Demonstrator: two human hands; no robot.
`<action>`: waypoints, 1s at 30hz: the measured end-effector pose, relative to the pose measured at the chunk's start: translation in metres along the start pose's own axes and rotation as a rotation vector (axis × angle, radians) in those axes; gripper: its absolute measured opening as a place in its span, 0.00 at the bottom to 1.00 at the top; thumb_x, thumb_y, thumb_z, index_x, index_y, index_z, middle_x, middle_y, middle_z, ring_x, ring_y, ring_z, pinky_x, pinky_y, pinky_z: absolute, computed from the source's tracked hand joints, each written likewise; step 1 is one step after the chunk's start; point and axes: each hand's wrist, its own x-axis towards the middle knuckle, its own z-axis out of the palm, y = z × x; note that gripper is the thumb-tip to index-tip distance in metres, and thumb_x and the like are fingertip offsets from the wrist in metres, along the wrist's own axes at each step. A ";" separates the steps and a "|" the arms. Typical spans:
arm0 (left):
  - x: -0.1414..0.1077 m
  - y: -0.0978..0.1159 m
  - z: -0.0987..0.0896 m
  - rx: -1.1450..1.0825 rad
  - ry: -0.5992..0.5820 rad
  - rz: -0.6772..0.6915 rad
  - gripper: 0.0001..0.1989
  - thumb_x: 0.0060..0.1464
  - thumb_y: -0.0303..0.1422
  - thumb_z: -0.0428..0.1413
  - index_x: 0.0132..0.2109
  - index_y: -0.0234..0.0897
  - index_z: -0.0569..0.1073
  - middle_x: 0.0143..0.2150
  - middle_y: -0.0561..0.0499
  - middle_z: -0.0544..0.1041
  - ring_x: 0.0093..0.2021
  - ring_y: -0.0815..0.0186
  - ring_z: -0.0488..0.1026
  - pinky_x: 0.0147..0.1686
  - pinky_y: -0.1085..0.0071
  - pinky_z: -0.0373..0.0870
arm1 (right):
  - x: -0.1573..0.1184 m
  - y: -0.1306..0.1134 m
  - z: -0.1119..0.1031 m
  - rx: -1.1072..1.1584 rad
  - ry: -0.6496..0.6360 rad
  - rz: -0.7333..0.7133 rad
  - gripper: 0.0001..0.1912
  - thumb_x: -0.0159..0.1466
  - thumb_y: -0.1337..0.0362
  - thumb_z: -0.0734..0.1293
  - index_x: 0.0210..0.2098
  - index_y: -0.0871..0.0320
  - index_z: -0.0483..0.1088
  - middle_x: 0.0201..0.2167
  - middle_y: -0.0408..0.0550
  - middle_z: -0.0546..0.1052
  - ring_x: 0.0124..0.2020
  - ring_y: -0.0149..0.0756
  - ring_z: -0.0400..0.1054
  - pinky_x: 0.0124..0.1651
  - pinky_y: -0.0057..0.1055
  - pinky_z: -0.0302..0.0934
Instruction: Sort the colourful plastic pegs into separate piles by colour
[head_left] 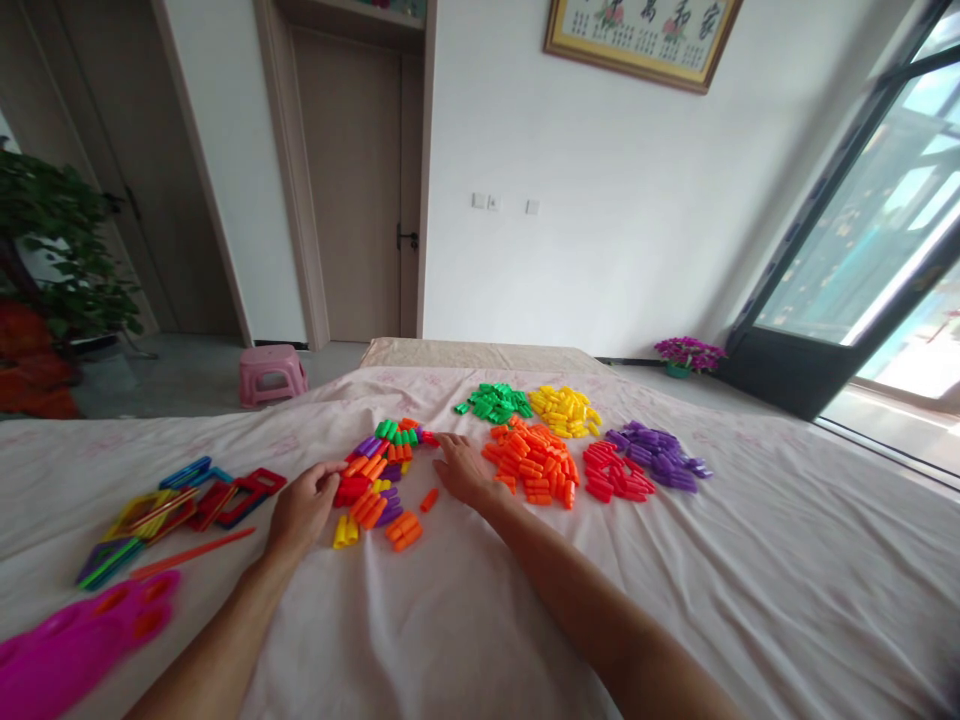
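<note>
A cluster of colourful bullet-shaped plastic building pieces [369, 465], in red, orange, purple, green and yellow, lies on the cloth between my hands. My left hand [306, 503] is at its left side, with thumb and forefinger closed at the red pieces [351, 491]. On the other side, my right hand [461, 468] reaches to a red piece [427, 438] at the cluster's upper right end. Its fingers are stretched out, with the fingertips touching or very near that piece. A loose orange piece [429, 500] and a small orange group [405, 531] lie just in front.
Sorted piles stand to the right: green [497, 402], yellow [564, 411], orange [534, 458], red [616, 472] and purple [660, 454]. Magnetic-looking frame tiles [240, 497], an orange stick [195, 552] and a pink plastic item [82, 640] lie left. A pink stool [273, 375] stands beyond.
</note>
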 end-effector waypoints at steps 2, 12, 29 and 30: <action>0.000 0.001 0.000 0.004 0.000 -0.001 0.17 0.57 0.39 0.48 0.47 0.44 0.76 0.45 0.52 0.81 0.45 0.62 0.77 0.44 0.72 0.70 | 0.011 0.002 0.004 -0.020 0.000 0.000 0.27 0.65 0.67 0.62 0.63 0.58 0.58 0.62 0.55 0.65 0.62 0.44 0.58 0.60 0.40 0.55; 0.000 0.003 -0.001 -0.004 0.002 -0.008 0.16 0.56 0.40 0.48 0.46 0.44 0.77 0.45 0.51 0.81 0.45 0.62 0.76 0.45 0.71 0.69 | 0.028 0.008 0.013 -0.026 -0.048 0.001 0.14 0.70 0.63 0.58 0.52 0.55 0.70 0.50 0.52 0.74 0.54 0.39 0.65 0.55 0.32 0.56; -0.001 0.004 -0.002 0.039 -0.004 -0.014 0.17 0.56 0.41 0.49 0.46 0.43 0.77 0.44 0.51 0.82 0.44 0.61 0.78 0.41 0.72 0.71 | -0.043 0.079 -0.093 0.186 0.516 0.241 0.18 0.68 0.53 0.59 0.49 0.55 0.71 0.42 0.47 0.78 0.42 0.38 0.71 0.45 0.32 0.62; -0.001 0.005 -0.002 0.041 -0.005 -0.013 0.17 0.56 0.41 0.48 0.47 0.43 0.77 0.44 0.50 0.82 0.44 0.61 0.78 0.41 0.72 0.71 | -0.048 0.091 -0.101 0.146 0.539 0.298 0.19 0.67 0.52 0.59 0.49 0.55 0.72 0.41 0.48 0.78 0.42 0.39 0.71 0.44 0.32 0.62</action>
